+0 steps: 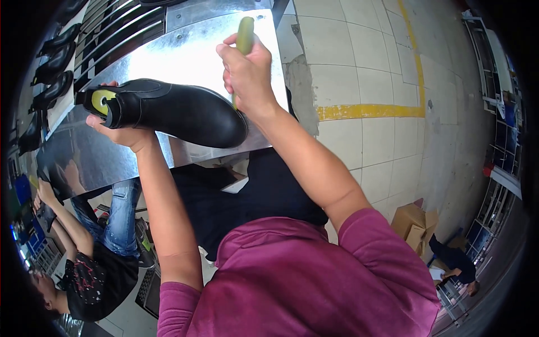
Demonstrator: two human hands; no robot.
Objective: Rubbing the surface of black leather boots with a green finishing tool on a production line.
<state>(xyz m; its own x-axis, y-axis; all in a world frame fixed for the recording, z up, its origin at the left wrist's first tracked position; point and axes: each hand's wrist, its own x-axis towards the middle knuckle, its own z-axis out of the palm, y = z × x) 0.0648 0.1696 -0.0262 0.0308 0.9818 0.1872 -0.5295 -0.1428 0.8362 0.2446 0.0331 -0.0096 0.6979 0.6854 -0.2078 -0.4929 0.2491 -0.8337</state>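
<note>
A black ankle boot lies on its side above the metal table, its toe pointing right. A yellow-green form, probably a shoe last, shows in its opening. My left hand is closed around the boot's shaft from below, with fingertips showing on the far side. In my right fist is an olive-green stick-like tool, its thick end sticking up. The thin lower end comes down beside the boot's toe; whether it touches the leather I cannot tell. My right hand hides the tool's middle.
Several black boots stand along a rack at the far left, near metal bars. A co-worker sits at the lower left, hands on a dark item. At the right are a cardboard box, another person and metal racks.
</note>
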